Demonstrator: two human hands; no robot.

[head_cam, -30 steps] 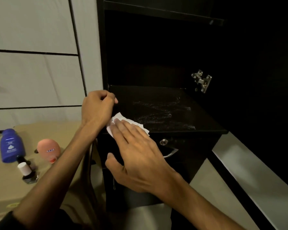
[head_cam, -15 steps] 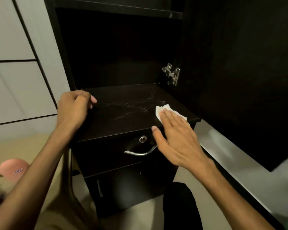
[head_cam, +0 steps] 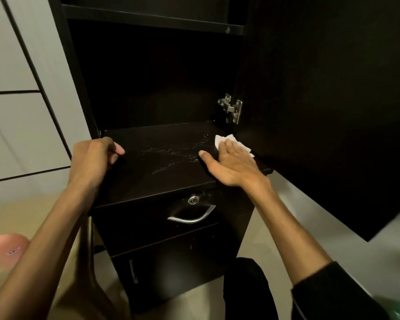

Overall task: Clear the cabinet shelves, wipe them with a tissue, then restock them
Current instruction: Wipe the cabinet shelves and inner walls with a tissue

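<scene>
A black cabinet shelf (head_cam: 157, 172) stands bare, with pale wipe streaks across its middle. My right hand (head_cam: 233, 165) presses a white tissue (head_cam: 219, 140) flat onto the shelf's right side, fingers straight, near the door hinge. My left hand (head_cam: 95, 158) grips the shelf's left front corner, fingers curled over its edge. A second shelf (head_cam: 153, 19) runs above, dark and bare as far as I can see.
The open cabinet door (head_cam: 321, 100) hangs at the right on a metal hinge (head_cam: 231, 107). Below the shelf is a drawer with a lock and a chrome handle (head_cam: 191, 219). A pink bottle (head_cam: 7, 249) lies on a beige surface at the lower left.
My right hand has slid the tissue from the shelf's left front across to its right side and a little deeper. My left hand has kept its grip on the left corner.
</scene>
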